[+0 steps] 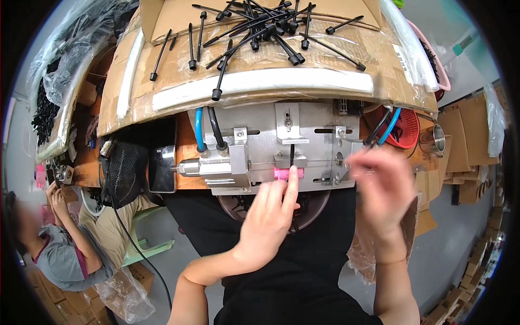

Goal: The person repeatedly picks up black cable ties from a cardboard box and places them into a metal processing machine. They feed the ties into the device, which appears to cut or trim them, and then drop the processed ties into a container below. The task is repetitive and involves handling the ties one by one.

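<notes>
My left hand (265, 222) reaches over the front of a metal clamping fixture (265, 127). Its index finger is stretched out and its tip touches a thin black plastic rod (292, 154) lying across a bright pink piece (281, 174). The other fingers are bent, and the rod's near end is hidden beneath the hand. Off the fixture's right end, my right hand (383, 189) is raised and smeared by motion; whether it holds anything cannot be made out. A metal cylinder (188, 167) is mounted at the fixture's left end.
Black plastic rods with thick heads (265, 30) lie heaped on a cardboard box (135, 81) behind the fixture. Blue hoses (199, 130) enter the fixture. A red basket (409, 127) and metal cup (432, 140) stand right. A bowl (317, 208) sits below; another person (70, 254) works left.
</notes>
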The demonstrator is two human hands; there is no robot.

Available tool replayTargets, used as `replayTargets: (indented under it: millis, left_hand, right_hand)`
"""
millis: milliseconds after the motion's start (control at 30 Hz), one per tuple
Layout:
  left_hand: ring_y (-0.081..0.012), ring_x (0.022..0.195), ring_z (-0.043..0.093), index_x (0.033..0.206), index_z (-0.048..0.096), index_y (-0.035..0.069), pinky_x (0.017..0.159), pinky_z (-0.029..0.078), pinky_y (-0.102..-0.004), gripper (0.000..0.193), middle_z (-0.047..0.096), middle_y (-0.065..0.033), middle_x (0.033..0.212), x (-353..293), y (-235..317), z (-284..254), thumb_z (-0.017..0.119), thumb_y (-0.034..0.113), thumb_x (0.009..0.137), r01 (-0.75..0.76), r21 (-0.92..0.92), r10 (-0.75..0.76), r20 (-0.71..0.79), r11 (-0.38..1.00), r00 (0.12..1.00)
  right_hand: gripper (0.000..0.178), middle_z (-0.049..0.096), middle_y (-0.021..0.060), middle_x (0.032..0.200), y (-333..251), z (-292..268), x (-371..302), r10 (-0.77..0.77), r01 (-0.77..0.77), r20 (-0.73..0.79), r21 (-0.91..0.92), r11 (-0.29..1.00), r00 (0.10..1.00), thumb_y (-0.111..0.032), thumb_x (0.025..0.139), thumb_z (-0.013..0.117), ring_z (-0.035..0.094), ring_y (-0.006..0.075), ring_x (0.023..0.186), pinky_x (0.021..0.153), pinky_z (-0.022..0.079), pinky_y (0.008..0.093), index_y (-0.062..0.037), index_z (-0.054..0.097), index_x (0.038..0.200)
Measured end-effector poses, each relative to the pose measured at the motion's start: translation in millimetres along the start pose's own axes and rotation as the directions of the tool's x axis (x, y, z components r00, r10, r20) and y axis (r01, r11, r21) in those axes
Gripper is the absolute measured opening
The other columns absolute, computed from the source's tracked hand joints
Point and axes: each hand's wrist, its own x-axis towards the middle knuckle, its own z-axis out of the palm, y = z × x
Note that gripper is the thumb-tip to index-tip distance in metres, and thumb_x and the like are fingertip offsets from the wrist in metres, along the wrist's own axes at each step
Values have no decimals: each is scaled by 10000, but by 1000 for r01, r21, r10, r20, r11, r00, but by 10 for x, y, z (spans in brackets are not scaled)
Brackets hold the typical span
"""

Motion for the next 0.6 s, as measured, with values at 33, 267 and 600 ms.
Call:
replayTargets:
  millis: [33,267,600]
  left_hand:
    - [-215,855,518,1434,449,-4,790,476,-322,657,507,-101,943,58,-44,-125,648,18,808,-4,-20,4,-12,1000,1000]
    - [-250,857,587,1120,672,64,776,479,-335,277,602,-116,971,1010,-954,-833,671,17,847,31,169,24,-313,985,950]
    - [-85,905,542,1248,589,24,849,497,-244,383,614,-25,1062,1558,-2077,-1889,539,324,1017,82,-987,35,88,135,996]
  right_hand:
    - [412,682,135,906,1,120,-207,-27,36,106,-83,996,994,98,760,742,635,168,747,680,539,277,78,616,1151]
    - [638,538,81,710,187,725,-733,-50,80,177,-167,983,983,80,726,755,521,221,627,604,453,346,64,540,1326]
    - [557,521,70,712,15,488,-313,-114,182,283,-227,957,952,6,775,747,506,211,607,585,452,347,15,576,1305]
